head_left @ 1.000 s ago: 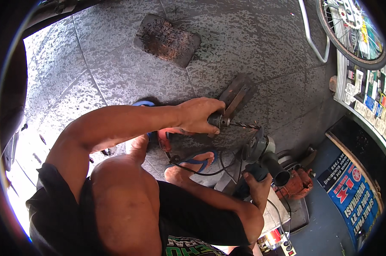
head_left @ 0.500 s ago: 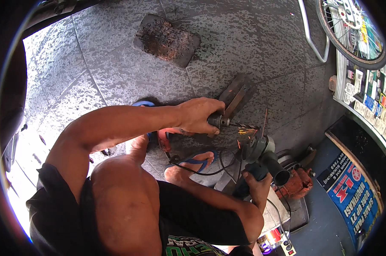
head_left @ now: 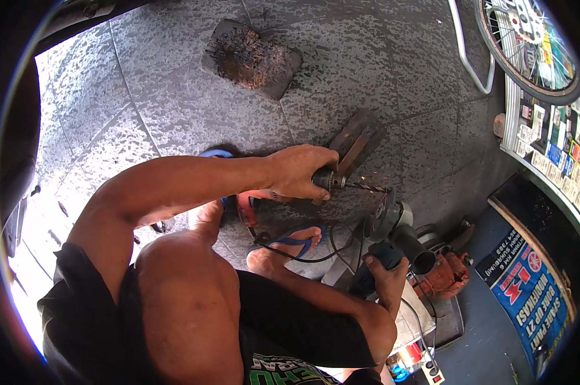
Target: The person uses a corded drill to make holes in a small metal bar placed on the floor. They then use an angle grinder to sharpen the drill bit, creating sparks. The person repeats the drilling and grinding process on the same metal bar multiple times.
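Note:
My left hand (head_left: 301, 172) is closed around the front of a red electric drill (head_left: 246, 206), by its chuck (head_left: 328, 179). A twist drill bit (head_left: 365, 187) sticks out of the chuck toward the right. Below and right of it, my right hand (head_left: 387, 277) grips the dark body of an angle grinder (head_left: 386, 253). The grinder's disc (head_left: 388, 200) stands at the tip of the bit, and a few small sparks show above the bit. My left fingers and palm hide most of the drill's body.
A charred, worn block (head_left: 251, 59) lies farther off on the tiled floor. Dark metal bars (head_left: 357, 146) lie just beyond my left hand. A red machine (head_left: 449, 276) stands right of the grinder. Cables (head_left: 309, 262) loop near my sandalled foot (head_left: 270, 258). A spoked wheel (head_left: 527, 45) is far right.
The grinder's head and disc have tilted slightly. The orange spark streaks around the bit's tip have shrunk to a few specks above it. Both hands keep their grips.

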The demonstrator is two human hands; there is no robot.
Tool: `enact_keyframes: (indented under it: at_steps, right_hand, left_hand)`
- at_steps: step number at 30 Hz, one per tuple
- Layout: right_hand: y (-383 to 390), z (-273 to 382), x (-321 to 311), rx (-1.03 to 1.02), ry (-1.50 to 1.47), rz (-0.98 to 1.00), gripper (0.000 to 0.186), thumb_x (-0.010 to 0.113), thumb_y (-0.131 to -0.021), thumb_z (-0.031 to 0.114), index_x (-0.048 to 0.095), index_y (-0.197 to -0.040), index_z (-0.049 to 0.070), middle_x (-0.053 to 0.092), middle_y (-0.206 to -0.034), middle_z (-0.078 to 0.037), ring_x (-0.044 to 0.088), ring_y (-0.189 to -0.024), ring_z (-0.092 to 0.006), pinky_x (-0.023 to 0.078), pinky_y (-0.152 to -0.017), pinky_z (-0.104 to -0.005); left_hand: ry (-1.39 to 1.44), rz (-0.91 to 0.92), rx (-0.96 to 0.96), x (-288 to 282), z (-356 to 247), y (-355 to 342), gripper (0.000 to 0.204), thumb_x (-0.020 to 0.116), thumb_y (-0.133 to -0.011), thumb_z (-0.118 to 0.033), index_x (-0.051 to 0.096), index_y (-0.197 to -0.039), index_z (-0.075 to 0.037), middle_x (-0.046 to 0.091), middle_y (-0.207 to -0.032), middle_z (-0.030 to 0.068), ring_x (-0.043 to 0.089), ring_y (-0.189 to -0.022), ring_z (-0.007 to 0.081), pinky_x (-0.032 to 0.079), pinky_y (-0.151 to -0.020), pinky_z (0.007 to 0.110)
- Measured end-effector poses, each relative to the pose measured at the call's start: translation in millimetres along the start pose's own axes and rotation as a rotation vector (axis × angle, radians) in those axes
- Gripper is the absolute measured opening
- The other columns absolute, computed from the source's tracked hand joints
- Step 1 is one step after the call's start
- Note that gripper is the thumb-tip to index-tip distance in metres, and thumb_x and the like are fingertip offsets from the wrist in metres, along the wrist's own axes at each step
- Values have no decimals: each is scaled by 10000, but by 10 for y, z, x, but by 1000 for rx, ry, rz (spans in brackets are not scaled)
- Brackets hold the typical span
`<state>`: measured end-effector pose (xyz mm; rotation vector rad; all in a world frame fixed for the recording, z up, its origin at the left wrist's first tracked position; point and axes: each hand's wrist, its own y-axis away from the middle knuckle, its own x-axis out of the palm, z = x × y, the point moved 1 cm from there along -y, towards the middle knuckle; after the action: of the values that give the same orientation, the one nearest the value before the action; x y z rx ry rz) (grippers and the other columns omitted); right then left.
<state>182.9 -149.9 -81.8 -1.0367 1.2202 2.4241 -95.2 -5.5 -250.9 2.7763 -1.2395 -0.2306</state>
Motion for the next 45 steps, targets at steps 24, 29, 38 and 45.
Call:
enact_keyframes:
  at_steps: [24,29,38,45]
  right_hand:
    - [-18,-15,15,-62,-93,47,424,828,-750,81,615,-1100,-29,735,-963,-124,707,-815,-204,567,-768,-335]
    - [22,58,34,-20,0,-15,440,830,-756,78,602,-1119,-27,735,-975,-131,708,-821,-204,568,-777,-344]
    - [23,27,37,-48,-99,10,432,838,-749,84,618,-1107,-17,726,-973,-117,701,-847,-196,564,-781,-339]
    - [31,101,62,-24,-52,-30,453,846,-743,100,610,-1112,-16,713,-955,-93,678,-819,-182,557,-768,-337]
  left_hand:
    - [19,1,-14,5,4,-4,561,824,-728,-348,621,-1138,-24,642,-1084,208,629,-1081,401,503,-926,468]
    - [8,10,-37,-5,-8,10,570,824,-731,-350,620,-1151,-22,643,-1091,210,628,-1084,402,503,-927,468]
    - [0,-6,-5,0,-7,15,568,837,-726,-347,621,-1140,-23,644,-1086,207,631,-1083,399,506,-915,465]
    - [-3,-7,-17,-27,-28,27,553,837,-728,-330,618,-1135,-25,641,-1083,204,625,-1089,398,501,-923,464]
